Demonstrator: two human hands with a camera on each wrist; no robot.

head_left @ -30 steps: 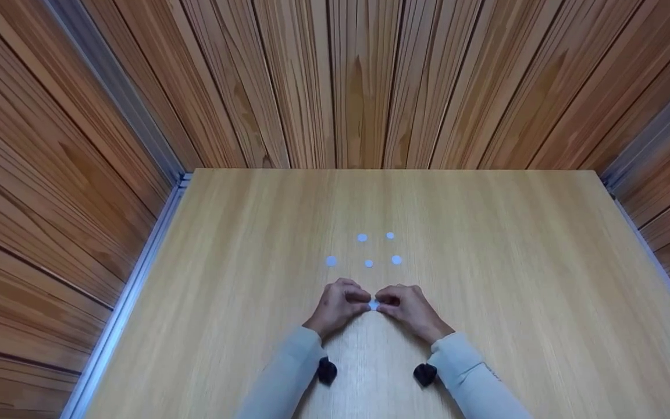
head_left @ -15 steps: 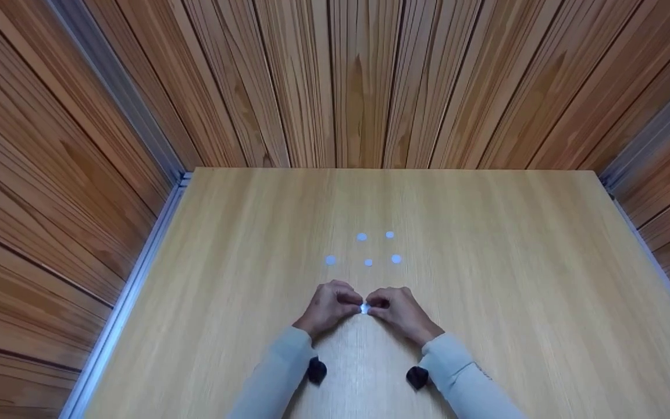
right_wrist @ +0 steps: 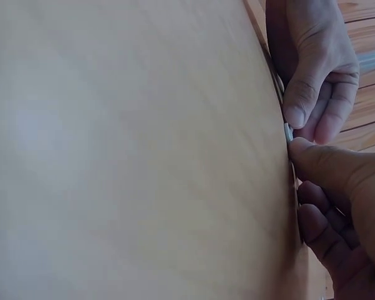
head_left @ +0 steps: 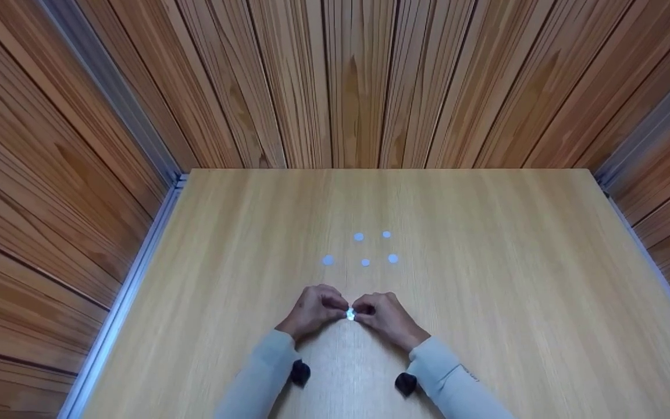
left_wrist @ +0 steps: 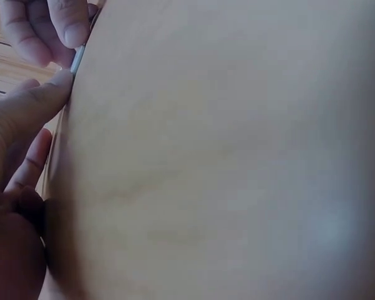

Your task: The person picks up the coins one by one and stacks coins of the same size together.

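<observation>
A small, thin, pale disc sits between the fingertips of both hands, low over the wooden table or touching it. My left hand pinches its left edge between thumb and fingers. From the other side, my right hand pinches the right edge. Both wrist views show the disc nearly edge-on, with a thumb at each end; most of it is hidden by the fingers. Beyond the hands, several flat white discs lie apart on the table, among them a larger one and a smaller one.
A plank-patterned wall rises behind the table's far edge, and another stands on each side. Metal rails run along the table's sides. Dark wrist devices hang under both light sleeves.
Both hands have shifted left and slightly nearer the body, carrying the pinched disc with them. The discs lying on the table keep their arrangement.
</observation>
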